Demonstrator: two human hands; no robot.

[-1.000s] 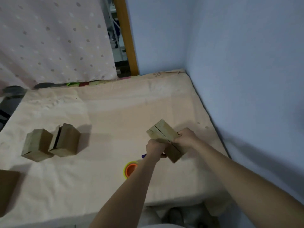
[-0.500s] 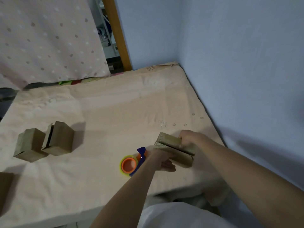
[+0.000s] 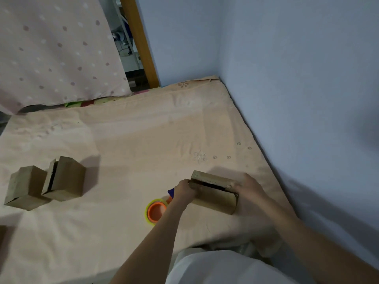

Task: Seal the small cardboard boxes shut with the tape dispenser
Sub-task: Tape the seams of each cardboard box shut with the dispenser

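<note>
Both hands grasp the cardboard box (image 3: pixel 215 193) by its ends: left hand (image 3: pixel 185 190), right hand (image 3: pixel 249 188). Its long axis and open seam run hand to hand. The tape dispenser (image 3: pixel 156 211) lies just beside the left wrist, nearer that hand.

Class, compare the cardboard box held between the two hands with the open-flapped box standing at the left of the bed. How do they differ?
The held box lies low and long by the wall side; the left box stands taller.
The held box is gripped by the left hand and right hand; the left box is untouched.
The held box shows a thin top seam gap; the left box's flap gapes at its side.
Both are brown, untaped cardboard.
</note>
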